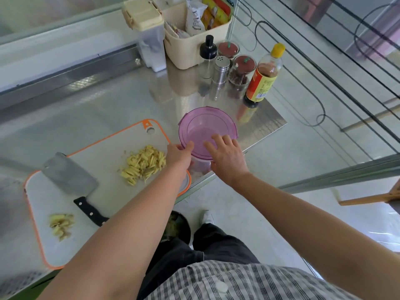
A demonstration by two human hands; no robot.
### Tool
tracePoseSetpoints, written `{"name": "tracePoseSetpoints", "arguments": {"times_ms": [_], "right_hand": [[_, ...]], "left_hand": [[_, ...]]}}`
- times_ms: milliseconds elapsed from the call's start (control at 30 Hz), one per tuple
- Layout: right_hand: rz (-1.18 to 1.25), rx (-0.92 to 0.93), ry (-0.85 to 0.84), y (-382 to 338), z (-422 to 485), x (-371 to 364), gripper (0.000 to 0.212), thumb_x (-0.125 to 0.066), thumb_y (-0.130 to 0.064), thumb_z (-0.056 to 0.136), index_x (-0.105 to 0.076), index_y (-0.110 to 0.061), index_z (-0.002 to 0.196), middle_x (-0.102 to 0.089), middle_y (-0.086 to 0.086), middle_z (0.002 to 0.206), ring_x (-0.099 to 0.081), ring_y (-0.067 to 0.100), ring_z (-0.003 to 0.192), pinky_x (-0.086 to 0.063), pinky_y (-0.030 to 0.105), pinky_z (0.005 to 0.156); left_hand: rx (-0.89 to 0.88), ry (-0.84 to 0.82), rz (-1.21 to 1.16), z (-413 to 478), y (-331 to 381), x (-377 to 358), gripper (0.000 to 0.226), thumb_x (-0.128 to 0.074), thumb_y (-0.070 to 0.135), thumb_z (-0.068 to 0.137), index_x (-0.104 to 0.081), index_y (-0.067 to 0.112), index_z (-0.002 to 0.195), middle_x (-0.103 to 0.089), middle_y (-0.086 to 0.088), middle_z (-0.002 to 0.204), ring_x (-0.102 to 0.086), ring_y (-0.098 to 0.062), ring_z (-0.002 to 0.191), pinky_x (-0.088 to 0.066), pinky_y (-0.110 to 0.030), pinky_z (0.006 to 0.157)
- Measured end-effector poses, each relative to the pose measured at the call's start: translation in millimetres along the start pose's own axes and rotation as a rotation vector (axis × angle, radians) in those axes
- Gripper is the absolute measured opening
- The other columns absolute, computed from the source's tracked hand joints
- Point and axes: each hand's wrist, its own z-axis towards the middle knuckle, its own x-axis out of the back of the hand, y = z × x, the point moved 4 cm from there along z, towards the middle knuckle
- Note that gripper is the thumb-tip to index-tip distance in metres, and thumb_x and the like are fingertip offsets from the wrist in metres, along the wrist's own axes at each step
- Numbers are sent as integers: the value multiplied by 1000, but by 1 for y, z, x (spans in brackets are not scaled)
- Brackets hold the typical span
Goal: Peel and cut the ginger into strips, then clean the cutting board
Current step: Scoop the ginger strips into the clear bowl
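A white cutting board with an orange rim (pixel 101 148) lies on the steel counter. A heap of yellow ginger strips (pixel 142 164) sits at its far right, and a small pile of ginger peel (pixel 60 225) lies near its front. A cleaver (pixel 71 178) with a black handle rests flat on the board. Right of the board stands a clear container with a purple lid (pixel 205 128). My left hand (pixel 178 154) grips the lid's left edge, thumb on top. My right hand (pixel 227 155) lies on the lid with fingers spread and its thumb at the near rim.
Behind the container stand a sauce bottle (pixel 263 76), a steel shaker (pixel 220 69), an oil dispenser (pixel 207 56) and two red-lidded jars (pixel 242 70). A beige basket (pixel 192 40) of packets and a lidded box (pixel 149 35) sit further back. A dark bin (pixel 178 227) stands below the counter edge.
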Motion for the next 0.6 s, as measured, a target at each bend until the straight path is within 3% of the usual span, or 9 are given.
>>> {"name": "tracePoseSetpoints", "arguments": {"times_ms": [67, 133, 233, 300, 367, 467, 600], "right_hand": [[137, 48, 41, -1, -1, 3, 52, -83, -30, 59, -64, -15, 106, -59, 10, 103, -56, 30, 83, -50, 37, 66], [430, -2, 79, 7, 0, 12, 45, -72, -46, 75, -67, -13, 104, -60, 8, 98, -58, 28, 87, -50, 38, 71], [650, -393, 135, 40, 6, 12, 51, -61, -42, 88, -54, -9, 126, -53, 11, 124, -50, 29, 112, -41, 40, 94], [791, -731, -55, 62, 5, -1, 58, -62, -35, 89, -43, -5, 135, -48, 13, 130, -46, 28, 117, -39, 39, 98], [1005, -885, -197, 69, 0, -18, 45, -66, -30, 88, -56, -3, 123, -61, 9, 107, -58, 23, 97, -48, 37, 87], [1179, -987, -153, 73, -7, -30, 37, -75, -31, 81, -59, -8, 105, -65, 9, 96, -65, 25, 85, -56, 40, 81], [1352, -1054, -227, 69, -10, -35, 39, -73, -29, 83, -55, -1, 104, -57, 7, 76, -52, 16, 60, -48, 27, 55]], "left_hand": [[75, -31, -116, -3, -6, 0, 36, -77, 28, 81, -52, 7, 96, -64, -17, 92, -56, -24, 56, -56, -32, 55], [65, -14, -133, -2, -10, 3, 31, -78, 22, 80, -53, 7, 88, -64, -21, 91, -53, -24, 51, -52, -25, 44], [26, 1, -106, -3, -5, 8, 36, -76, 25, 82, -48, 8, 96, -62, -21, 97, -54, -21, 52, -50, -23, 40], [112, -93, 1, -8, -3, 8, 61, -79, 37, 77, -39, 12, 115, -60, -17, 94, -57, -22, 59, -59, -35, 54], [247, -233, 94, -17, -4, 4, 81, -84, 40, 69, -38, 6, 126, -61, -16, 89, -64, -28, 64, -61, -41, 60], [296, -308, 105, -22, -7, -1, 74, -84, 28, 73, -44, -2, 128, -67, -21, 88, -71, -34, 71, -60, -44, 74], [240, -239, 126, -18, -3, -1, 74, -79, 24, 79, -32, -2, 129, -65, -17, 77, -70, -29, 59, -61, -40, 64]]}}
